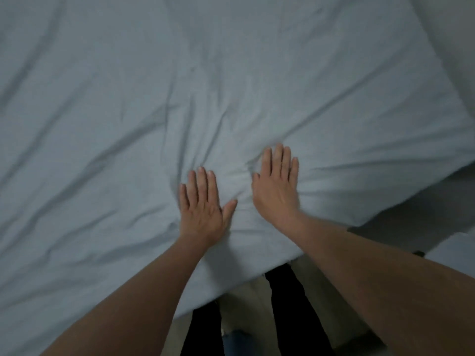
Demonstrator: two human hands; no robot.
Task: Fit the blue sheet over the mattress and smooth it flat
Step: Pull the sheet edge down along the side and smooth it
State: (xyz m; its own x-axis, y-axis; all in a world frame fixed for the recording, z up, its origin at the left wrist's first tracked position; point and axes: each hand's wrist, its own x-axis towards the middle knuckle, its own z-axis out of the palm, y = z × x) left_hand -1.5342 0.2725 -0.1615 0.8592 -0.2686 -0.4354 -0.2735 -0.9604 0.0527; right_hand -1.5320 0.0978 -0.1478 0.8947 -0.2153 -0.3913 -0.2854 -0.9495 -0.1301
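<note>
Pressing down flat on the blue sheet (159, 104), left hand (203, 206) palm down, fingers straight and close together, thumb splayed out; right hand (276, 186) just beside it, also flat, fingers extended, gripping nothing. Lying spread across the mattress, wrinkling outward from both palms, draping over the near edge above dark trouser legs (290, 312).

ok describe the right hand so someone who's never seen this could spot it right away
A pale blue sheet fills the view. Two bare hands press flat on it near the close edge. The right hand lies further up the sheet than the left hand, fingers straight amid bunched creases.
</note>
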